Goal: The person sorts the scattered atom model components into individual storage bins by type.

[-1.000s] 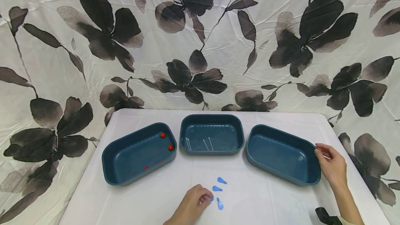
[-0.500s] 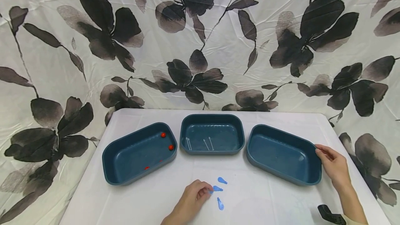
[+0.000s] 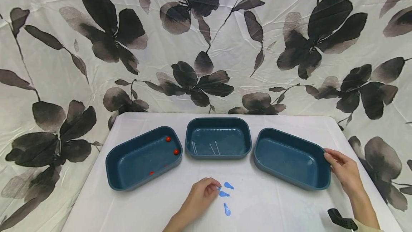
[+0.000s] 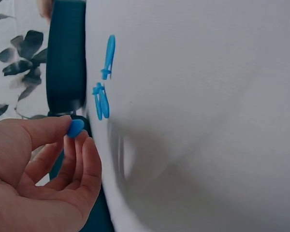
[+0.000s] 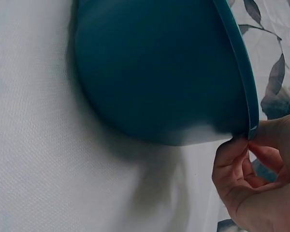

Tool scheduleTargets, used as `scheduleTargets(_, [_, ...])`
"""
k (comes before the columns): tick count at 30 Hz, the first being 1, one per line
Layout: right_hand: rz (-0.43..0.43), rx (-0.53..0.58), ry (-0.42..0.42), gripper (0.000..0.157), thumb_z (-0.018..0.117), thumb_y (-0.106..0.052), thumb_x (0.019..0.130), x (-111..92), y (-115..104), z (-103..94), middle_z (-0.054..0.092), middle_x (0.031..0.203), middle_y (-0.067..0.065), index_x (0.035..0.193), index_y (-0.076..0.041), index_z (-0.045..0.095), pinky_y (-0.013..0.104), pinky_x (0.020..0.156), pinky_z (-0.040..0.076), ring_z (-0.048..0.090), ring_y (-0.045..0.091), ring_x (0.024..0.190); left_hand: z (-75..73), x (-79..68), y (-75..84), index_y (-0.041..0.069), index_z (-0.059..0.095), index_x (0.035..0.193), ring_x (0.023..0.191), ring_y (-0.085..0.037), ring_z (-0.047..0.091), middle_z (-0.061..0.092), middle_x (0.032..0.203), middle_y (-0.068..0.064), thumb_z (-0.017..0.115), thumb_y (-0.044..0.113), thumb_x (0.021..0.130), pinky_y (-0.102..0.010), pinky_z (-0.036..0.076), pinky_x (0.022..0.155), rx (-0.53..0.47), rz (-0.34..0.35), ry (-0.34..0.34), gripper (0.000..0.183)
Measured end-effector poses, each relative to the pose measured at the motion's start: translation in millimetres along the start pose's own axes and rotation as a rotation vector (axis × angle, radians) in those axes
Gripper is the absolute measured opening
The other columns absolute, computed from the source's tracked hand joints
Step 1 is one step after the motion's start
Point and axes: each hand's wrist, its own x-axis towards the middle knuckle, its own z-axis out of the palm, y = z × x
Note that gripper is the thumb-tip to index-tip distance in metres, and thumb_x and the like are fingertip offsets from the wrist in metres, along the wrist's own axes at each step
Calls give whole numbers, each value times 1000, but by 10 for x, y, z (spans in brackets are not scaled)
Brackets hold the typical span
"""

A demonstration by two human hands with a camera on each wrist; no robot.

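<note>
My left hand (image 3: 202,194) pinches a small blue bulb-shaped piece (image 4: 76,128) between thumb and fingertips, mostly hidden by the fingers in the head view. Right beside those fingers lie three similar blue pieces with narrow necks: an upper one (image 3: 229,185), a middle one (image 3: 224,193) and a lower one (image 3: 227,209). At the right, my right hand (image 3: 346,171) grips the outer rim of the right blue-green tray (image 3: 289,160). In the right wrist view its thumb and fingers (image 5: 230,153) pinch the tray's edge from both sides.
The left tray (image 3: 135,165) holds round red balls (image 3: 176,151) and small red bits near its front wall. Several thin white sticks (image 3: 211,149) lie in the middle tray (image 3: 219,135). A white cloth covers the table (image 3: 257,210); a floral sheet (image 3: 244,46) hangs behind.
My left hand has lifted its blue piece off the spot beside the lower one and moved away from me, up past the middle piece. The right hand stays on the tray rim.
</note>
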Motion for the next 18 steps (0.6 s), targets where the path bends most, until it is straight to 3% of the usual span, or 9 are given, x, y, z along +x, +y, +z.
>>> scheduleTargets(4, [19, 9, -4, 62, 57, -42, 105, 8, -6, -3, 58, 109, -14, 145, 4, 50, 9, 68, 52, 52, -13, 84, 31, 73, 11, 10, 72, 101, 77, -3, 55, 61, 85, 8, 72, 4, 94, -21, 51, 69, -1, 16, 23, 9])
scheduleTargets(12, [-10, 57, 1, 59, 60, -37, 105, 5, -5, 0, 52, 92, -32, 141, 8, 52, 12, 68, 53, 55, -12, 83, 53, 211, 145, 7, 73, 103, 79, -7, 57, 62, 86, 6, 72, 5, 95, -21, 52, 71, -50, -11, 20, 8])
scheduleTargets(18, [-19, 78, 3, 57, 61, -37, 104, 12, -2, 6, 55, 92, -31, 139, 7, 54, 12, 68, 53, 56, -12, 83, 100, 332, 206, 8, 73, 102, 79, -7, 57, 62, 85, 5, 73, 4, 94, -20, 53, 70, -66, 22, 67, 9])
